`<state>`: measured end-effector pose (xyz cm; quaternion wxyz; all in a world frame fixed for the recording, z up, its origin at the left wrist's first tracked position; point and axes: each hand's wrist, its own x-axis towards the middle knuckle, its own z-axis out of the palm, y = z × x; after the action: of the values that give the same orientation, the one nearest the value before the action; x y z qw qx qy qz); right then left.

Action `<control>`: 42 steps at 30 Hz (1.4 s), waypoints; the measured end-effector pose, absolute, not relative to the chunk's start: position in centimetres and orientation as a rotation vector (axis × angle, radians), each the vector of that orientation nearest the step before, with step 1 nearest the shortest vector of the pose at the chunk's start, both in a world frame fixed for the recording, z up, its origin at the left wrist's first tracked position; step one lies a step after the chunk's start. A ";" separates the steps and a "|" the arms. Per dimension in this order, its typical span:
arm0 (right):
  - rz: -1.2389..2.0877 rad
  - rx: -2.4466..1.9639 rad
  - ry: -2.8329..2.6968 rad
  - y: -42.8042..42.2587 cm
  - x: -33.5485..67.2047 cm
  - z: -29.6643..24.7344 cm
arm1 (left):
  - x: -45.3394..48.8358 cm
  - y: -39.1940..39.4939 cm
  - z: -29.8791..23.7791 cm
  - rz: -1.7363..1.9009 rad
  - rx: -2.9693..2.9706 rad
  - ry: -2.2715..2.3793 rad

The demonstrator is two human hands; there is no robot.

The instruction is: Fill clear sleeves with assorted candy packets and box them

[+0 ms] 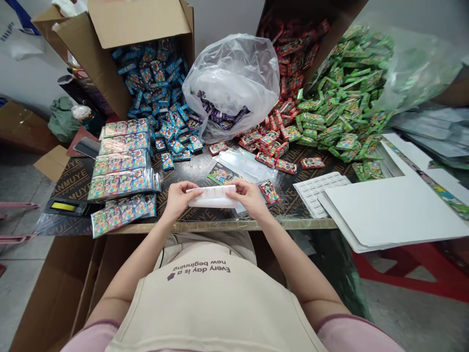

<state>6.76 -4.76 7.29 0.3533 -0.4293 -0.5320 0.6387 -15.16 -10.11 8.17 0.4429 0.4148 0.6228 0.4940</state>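
Both my hands hold one flat white pack [212, 196] just above the table's near edge. My left hand [177, 198] pinches its left end and my right hand [248, 195] pinches its right end, fingers closed on it. A single red packet [269, 191] lies beside my right hand. A colourful card [221, 175] and clear plastic sleeves [245, 165] lie just beyond the pack.
Filled display packs [122, 172] are stacked at left. Heaps of blue packets [161, 98], purple ones in a clear bag [230, 78], red packets [282, 98] and green packets [340, 107] line the back. White sheets [392, 210] and a label sheet [317, 190] lie at right.
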 end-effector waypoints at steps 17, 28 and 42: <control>1.553 -1.147 -1.382 -5.3 7.0 7.3 | -14.6 -10.8 8.4 1.133 1.110 1.532; 1.193 -1.172 -1.518 -5.9 6.4 9.3 | -14.2 -10.8 9.5 1.235 1.030 1.539; 1.405 -1.046 -1.827 -4.6 5.8 8.2 | -14.4 -11.6 9.0 1.190 1.018 1.480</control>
<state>5.83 -4.63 8.20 0.3007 -0.3940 -0.6885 0.5294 -14.42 -11.55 8.97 0.4735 0.4162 0.6049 0.4865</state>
